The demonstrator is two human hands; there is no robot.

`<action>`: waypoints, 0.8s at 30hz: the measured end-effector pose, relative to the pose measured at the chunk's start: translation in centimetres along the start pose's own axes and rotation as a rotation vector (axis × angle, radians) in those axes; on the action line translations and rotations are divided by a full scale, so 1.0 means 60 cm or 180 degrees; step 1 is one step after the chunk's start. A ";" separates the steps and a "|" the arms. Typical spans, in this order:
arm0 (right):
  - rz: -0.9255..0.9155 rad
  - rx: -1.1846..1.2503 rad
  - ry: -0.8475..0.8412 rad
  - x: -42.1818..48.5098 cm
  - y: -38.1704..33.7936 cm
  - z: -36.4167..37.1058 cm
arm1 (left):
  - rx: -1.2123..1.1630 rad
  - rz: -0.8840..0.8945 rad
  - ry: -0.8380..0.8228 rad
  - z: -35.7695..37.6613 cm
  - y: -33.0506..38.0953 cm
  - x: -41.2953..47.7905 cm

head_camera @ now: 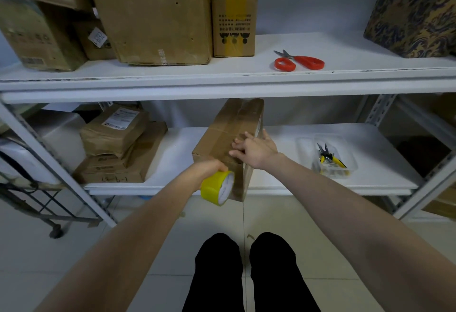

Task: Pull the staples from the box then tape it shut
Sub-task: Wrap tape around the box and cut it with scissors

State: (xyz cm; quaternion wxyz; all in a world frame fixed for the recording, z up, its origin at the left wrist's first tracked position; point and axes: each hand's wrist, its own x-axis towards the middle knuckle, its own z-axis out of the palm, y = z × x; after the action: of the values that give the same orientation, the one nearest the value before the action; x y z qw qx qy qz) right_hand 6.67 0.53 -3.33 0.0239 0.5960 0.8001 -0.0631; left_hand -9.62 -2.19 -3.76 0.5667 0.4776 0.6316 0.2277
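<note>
The brown cardboard box (228, 136) lay on the lower shelf (283, 173) of a white metal rack, near the middle. It was turned lengthwise away from the person and slightly to the right. Its near end hung just past the shelf's near edge, and its far end reached under the upper shelf (345, 45). The top flaps were closed. A glossy strip of tape ran along the seam of the top, and another band crossed it near the far end. The cardboard looked creased and a little worn.

The right hand (255, 150) rested flat on the top of the box towards its near end, its fingers (238, 142) straight and spread, holding nothing. The left hand (209, 165) gripped a roll of yellow tape (217, 188), fingers curled over its rim. The roll sat against the near end face of the box, at its left corner.

To the right on the lower shelf, apart from the box, stood a clear plastic tray (345, 163) holding pliers (329, 157) with yellow and black handles. To the left lay a stack of brown parcels (118, 149). On the upper shelf lay red-handled scissors (299, 61), with a small carton (234, 24) taped in yellow and larger cartons (153, 15) further left. The person's dark trouser legs (246, 274) showed over the pale tiled floor (148, 237)
</note>
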 end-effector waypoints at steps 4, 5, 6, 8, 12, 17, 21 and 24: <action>0.0053 0.0000 0.0093 0.006 -0.004 0.000 | -0.0211 -0.0132 -0.0120 0.004 -0.013 0.009; 0.0028 -0.0027 0.0107 0.005 -0.005 0.001 | -0.0243 -0.0150 -0.0144 0.005 -0.013 0.008; -0.0014 -0.0099 0.0130 0.004 -0.005 0.001 | -0.0278 -0.0152 -0.0169 0.004 -0.014 0.012; -0.0099 -0.0282 0.0226 0.004 -0.009 0.004 | -0.0331 -0.0157 -0.0238 0.005 -0.016 0.019; -0.0316 -0.0520 0.0539 0.004 -0.017 0.013 | -0.0470 -0.0174 -0.0403 0.006 -0.018 0.025; -0.0355 -0.0526 0.0569 0.005 -0.023 0.017 | 0.0115 -0.0142 -0.0275 0.015 -0.036 0.030; -0.0290 -0.0513 0.0367 0.007 -0.016 0.000 | -0.0013 -0.0268 -0.0213 0.024 -0.056 0.029; -0.0204 -0.0544 0.0377 0.000 -0.007 0.016 | 0.0257 0.0009 -0.0124 0.018 -0.034 0.045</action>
State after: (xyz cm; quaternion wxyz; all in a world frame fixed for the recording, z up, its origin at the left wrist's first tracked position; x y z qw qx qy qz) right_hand 6.22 0.30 -4.23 0.0253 0.5686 0.8212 0.0400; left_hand -9.03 -1.07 -7.06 0.5589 0.5053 0.6284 0.1935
